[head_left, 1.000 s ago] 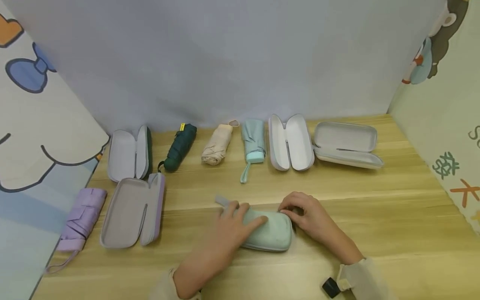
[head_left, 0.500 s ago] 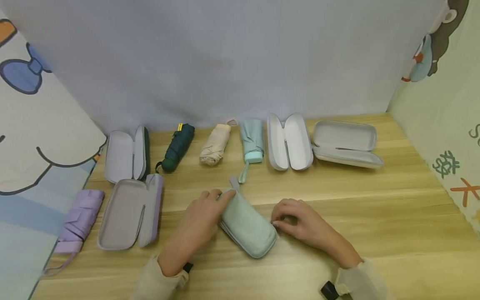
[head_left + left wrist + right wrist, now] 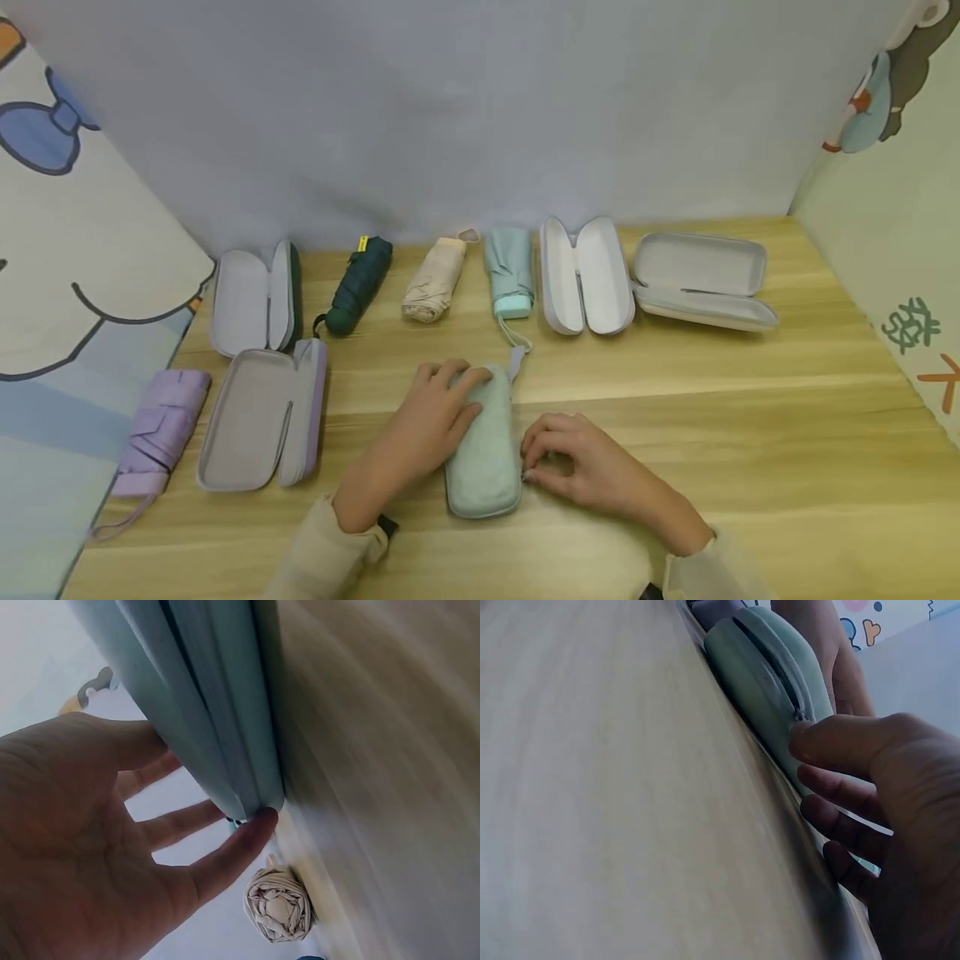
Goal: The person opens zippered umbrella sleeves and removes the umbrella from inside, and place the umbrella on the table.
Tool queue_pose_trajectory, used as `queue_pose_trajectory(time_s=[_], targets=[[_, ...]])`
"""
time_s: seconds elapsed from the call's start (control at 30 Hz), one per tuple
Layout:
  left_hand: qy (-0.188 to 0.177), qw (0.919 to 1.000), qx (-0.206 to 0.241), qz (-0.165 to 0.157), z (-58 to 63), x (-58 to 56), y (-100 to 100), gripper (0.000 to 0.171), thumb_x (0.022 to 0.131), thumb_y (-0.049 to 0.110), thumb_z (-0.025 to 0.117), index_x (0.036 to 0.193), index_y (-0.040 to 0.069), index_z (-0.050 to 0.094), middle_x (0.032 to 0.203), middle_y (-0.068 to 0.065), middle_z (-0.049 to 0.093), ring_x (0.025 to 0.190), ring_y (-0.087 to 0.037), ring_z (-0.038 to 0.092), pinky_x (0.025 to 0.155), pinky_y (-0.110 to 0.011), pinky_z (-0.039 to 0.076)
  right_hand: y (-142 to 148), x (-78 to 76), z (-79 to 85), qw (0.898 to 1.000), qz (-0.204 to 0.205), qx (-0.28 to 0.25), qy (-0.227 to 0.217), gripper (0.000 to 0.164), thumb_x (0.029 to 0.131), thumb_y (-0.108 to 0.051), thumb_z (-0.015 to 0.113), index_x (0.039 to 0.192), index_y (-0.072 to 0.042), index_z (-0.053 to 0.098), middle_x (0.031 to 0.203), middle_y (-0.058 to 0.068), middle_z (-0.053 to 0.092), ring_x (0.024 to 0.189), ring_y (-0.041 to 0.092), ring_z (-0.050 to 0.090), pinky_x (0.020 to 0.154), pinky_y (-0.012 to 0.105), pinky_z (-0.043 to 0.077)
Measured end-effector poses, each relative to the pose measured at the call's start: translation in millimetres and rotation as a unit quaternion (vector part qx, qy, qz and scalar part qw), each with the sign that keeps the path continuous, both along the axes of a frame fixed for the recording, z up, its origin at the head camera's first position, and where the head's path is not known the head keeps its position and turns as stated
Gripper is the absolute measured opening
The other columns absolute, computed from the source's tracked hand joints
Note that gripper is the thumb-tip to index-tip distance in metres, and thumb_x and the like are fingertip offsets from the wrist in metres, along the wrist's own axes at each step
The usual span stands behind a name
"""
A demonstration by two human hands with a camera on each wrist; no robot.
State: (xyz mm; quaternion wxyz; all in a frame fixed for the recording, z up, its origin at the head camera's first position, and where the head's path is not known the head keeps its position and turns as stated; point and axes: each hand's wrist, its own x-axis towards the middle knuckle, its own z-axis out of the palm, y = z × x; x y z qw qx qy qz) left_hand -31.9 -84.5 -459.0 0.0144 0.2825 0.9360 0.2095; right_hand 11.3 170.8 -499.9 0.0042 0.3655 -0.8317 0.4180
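A mint-green zippered case [image 3: 484,475] lies lengthwise on the table, its grey fabric tab [image 3: 517,362] at the far end. My left hand [image 3: 423,421] rests on the case's far half with fingers spread and fairly straight. In the left wrist view its little finger touches the case's end. At the right side, my right hand [image 3: 588,462] pinches the zipper pull [image 3: 800,715] between thumb and index finger, the other fingers bent loosely. A dark slit [image 3: 767,655] runs along the zip beyond the pull in the right wrist view.
Open cases stand at left [image 3: 251,421], back left [image 3: 240,308], back centre [image 3: 603,279] and back right [image 3: 701,262]. Folded umbrellas lie around: purple [image 3: 161,425], dark green [image 3: 360,287], beige [image 3: 435,283] and light blue [image 3: 510,267], its wrist loop near the tab.
The mint case has turned from lying crosswise to pointing away from me, its tab end swinging to the back. My left hand turned with it; my right hand shifted left and nearer, along the zip.
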Motion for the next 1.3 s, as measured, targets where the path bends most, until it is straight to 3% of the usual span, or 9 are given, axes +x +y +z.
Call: queue_pose_trajectory(time_s=[0.13, 0.37, 0.53, 0.77, 0.9, 1.03, 1.17, 1.3], targets=[[-0.017, 0.9997, 0.002, -0.014, -2.5, -0.8, 1, 0.039, 0.105, 0.021, 0.062, 0.144, 0.020, 0.057, 0.145, -0.018, 0.056, 0.128, -0.048, 0.051, 0.104, -0.059, 0.049, 0, 2.7, 0.3, 1.000, -0.007, -0.008, -0.006, 0.016, 0.087, -0.010, 0.083, 0.088, -0.022, 0.072, 0.105, -0.006, 0.071, 0.104, 0.010, 0.067, 0.095, 0.033, 0.056], [0.020, 0.9985, 0.021, -0.046, -3.2, -4.8, 8, 0.039, 0.104, 0.020, 0.064, 0.142, 0.020, 0.058, 0.144, -0.018, 0.057, 0.126, -0.045, 0.052, 0.104, -0.057, 0.050, 3, -2.3, 3.3, 0.999, -0.044, -0.006, 0.007, 0.021, 0.085, -0.010, 0.085, 0.085, -0.025, 0.070, 0.105, -0.008, 0.070, 0.104, 0.009, 0.065, 0.096, 0.033, 0.056], [0.009, 0.9974, 0.020, -0.068, -4.2, -2.7, 9, 0.039, 0.103, 0.022, 0.065, 0.142, 0.020, 0.058, 0.143, -0.016, 0.056, 0.126, -0.044, 0.051, 0.104, -0.057, 0.049, 5, -3.9, 2.1, 0.998, -0.068, -0.003, 0.012, 0.022, 0.085, -0.006, 0.083, 0.086, -0.022, 0.069, 0.101, -0.007, 0.071, 0.099, 0.008, 0.065, 0.090, 0.031, 0.056], [0.006, 0.9962, 0.014, -0.086, -1.0, -3.1, 14, 0.039, 0.105, 0.024, 0.062, 0.144, 0.023, 0.056, 0.148, -0.014, 0.054, 0.130, -0.043, 0.049, 0.107, -0.056, 0.048, 9, -12.7, 5.5, 0.992, -0.128, -0.001, 0.004, 0.024, 0.083, -0.003, 0.084, 0.086, -0.022, 0.069, 0.101, -0.008, 0.071, 0.098, 0.008, 0.066, 0.090, 0.031, 0.057], [-0.012, 0.9957, 0.004, -0.092, -4.3, 1.6, 13, 0.038, 0.106, 0.025, 0.060, 0.144, 0.024, 0.056, 0.149, -0.014, 0.054, 0.131, -0.044, 0.049, 0.107, -0.055, 0.049, 9, -9.0, 1.0, 0.990, -0.143, 0.005, -0.020, 0.024, 0.083, -0.004, 0.085, 0.085, -0.024, 0.070, 0.100, -0.010, 0.070, 0.096, 0.006, 0.065, 0.090, 0.030, 0.057], [0.001, 0.9955, -0.003, -0.095, -3.1, 0.7, 12, 0.039, 0.105, 0.025, 0.062, 0.144, 0.027, 0.056, 0.149, -0.014, 0.053, 0.130, -0.043, 0.050, 0.105, -0.054, 0.051, 8, -9.4, 2.3, 0.988, -0.152, 0.002, -0.009, 0.025, 0.082, -0.003, 0.085, 0.085, -0.023, 0.070, 0.099, -0.010, 0.069, 0.095, 0.007, 0.065, 0.088, 0.031, 0.057], [-0.011, 0.9946, -0.035, -0.097, 4.1, 2.0, 11, 0.045, 0.104, 0.030, 0.064, 0.148, 0.034, 0.055, 0.144, -0.016, 0.051, 0.125, -0.040, 0.049, 0.095, -0.048, 0.055, 8, -10.0, 6.7, 0.986, -0.169, 0.005, -0.007, 0.024, 0.083, -0.003, 0.085, 0.086, -0.022, 0.071, 0.097, -0.011, 0.069, 0.093, 0.006, 0.064, 0.086, 0.029, 0.057], [-0.044, 0.9906, -0.077, -0.104, 10.7, 8.8, 5, 0.058, 0.101, 0.042, 0.066, 0.155, 0.039, 0.047, 0.125, -0.015, 0.048, 0.107, -0.030, 0.046, 0.078, -0.038, 0.053, 8, -9.8, 7.1, 0.984, -0.179, 0.011, -0.017, 0.019, 0.086, -0.007, 0.084, 0.089, -0.022, 0.073, 0.096, -0.011, 0.069, 0.091, 0.006, 0.064, 0.083, 0.027, 0.057]])
